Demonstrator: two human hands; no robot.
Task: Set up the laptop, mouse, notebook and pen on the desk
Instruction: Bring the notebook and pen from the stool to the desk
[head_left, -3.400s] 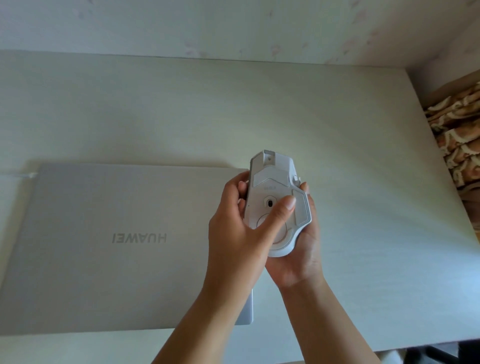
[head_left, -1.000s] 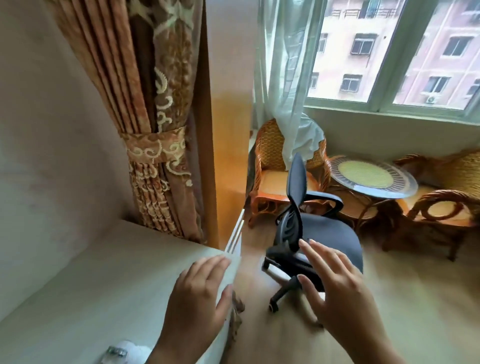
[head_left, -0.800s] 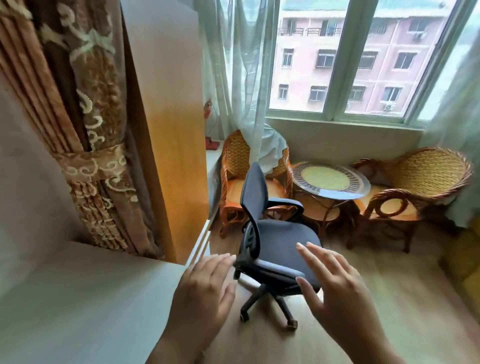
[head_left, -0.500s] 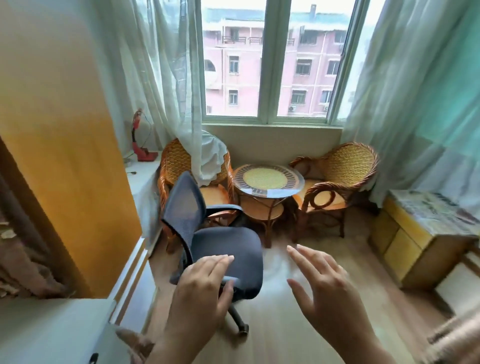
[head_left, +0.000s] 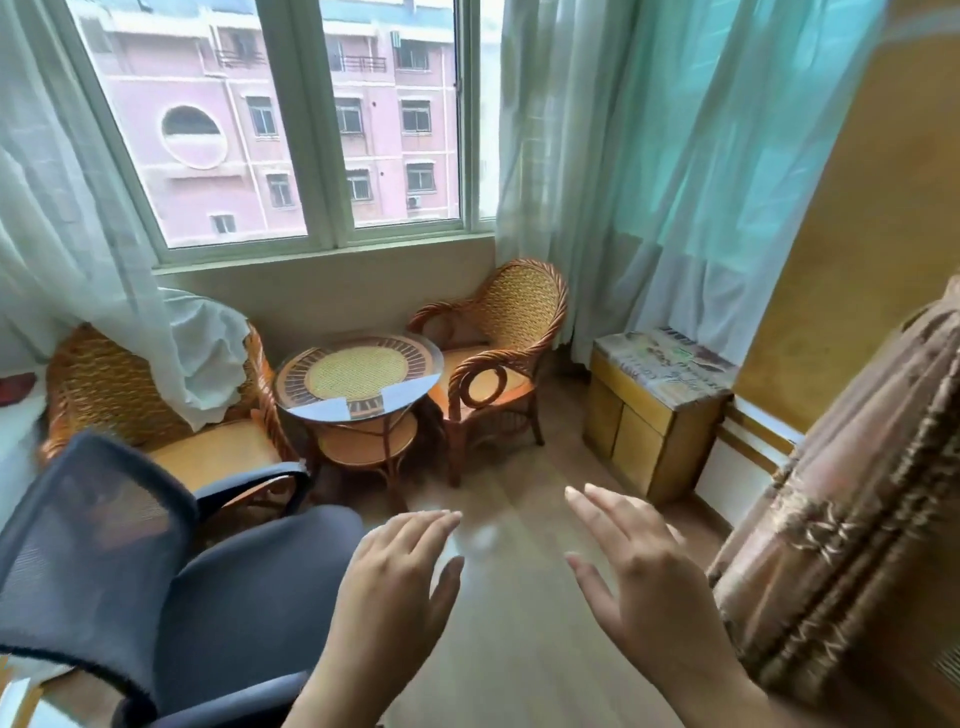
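Two bare hands hang in the air at the bottom of the head view, palms down and holding nothing. The left hand (head_left: 395, 587) has its fingers stretched forward and lying close together, the thumb a little apart; its grip is slack and spread, closed on nothing. The right hand (head_left: 649, 577) is likewise flat, fingers fanned and pointing away from the person and slightly left, thumb out to the inner side. The two hands are near each other but apart, both above bare wooden floor (head_left: 524, 639).

None of the laptop, mouse, notebook or pen shows here, nor any tabletop, so which way they point or lie cannot be told.

Just left of the left hand stands a dark office chair (head_left: 171, 597), its mesh back toward the lower left corner and its seat reaching to beside the left wrist. Beyond it a wicker armchair (head_left: 119, 395) has a sheer white curtain (head_left: 78, 223) draped over its back. A round wicker table (head_left: 358, 374) with a glass top sits between that chair and a second wicker armchair (head_left: 498, 353) under the window (head_left: 291, 119). Right of that is a low yellow cabinet (head_left: 649, 415), with a teal curtain (head_left: 701, 156) hanging behind it. A brown patterned curtain (head_left: 852, 519) fills the right edge, close beside the right hand.
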